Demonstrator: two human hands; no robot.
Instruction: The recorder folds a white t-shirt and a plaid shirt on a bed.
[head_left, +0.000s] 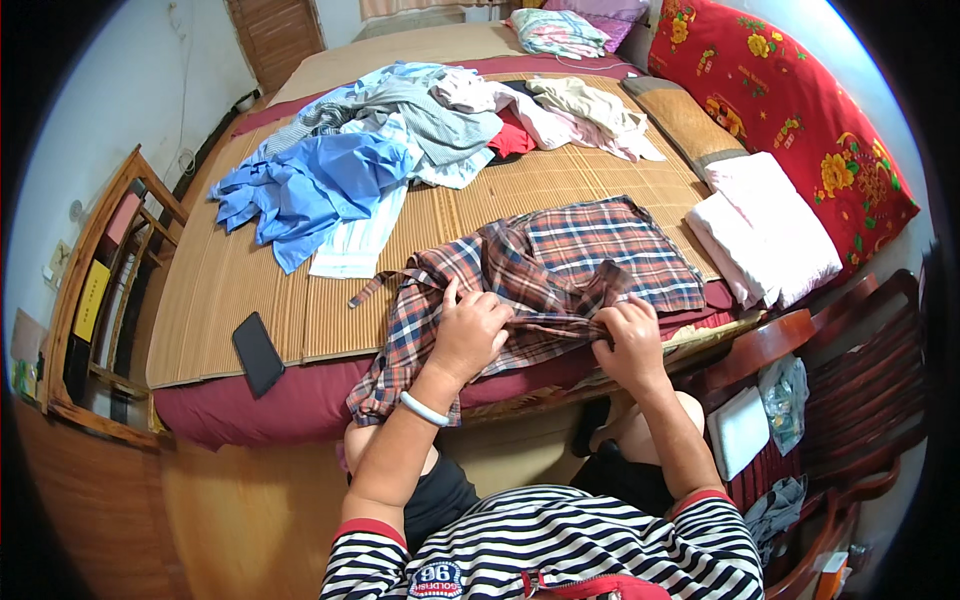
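Note:
A plaid shirt (600, 244) in orange, navy and white lies at the bed's front edge, its body spread to the right. Its left part is bunched, and some cloth hangs over the edge by my knee. My left hand (469, 334), with a pale bangle (424, 409) on the wrist, grips the shirt's near fold. My right hand (632, 341) pinches the same fold farther right, so the cloth runs fairly taut between them. A loose strip of the shirt near my right fingers looks blurred. The fingertips are partly hidden by fabric.
A black smartphone (258, 354) lies on the bamboo mat (217, 300) at left. Behind are a heap of clothes with a blue shirt (322, 187), and folded pink cloth (765, 232) at right. A wooden bench (847, 405) stands close on my right.

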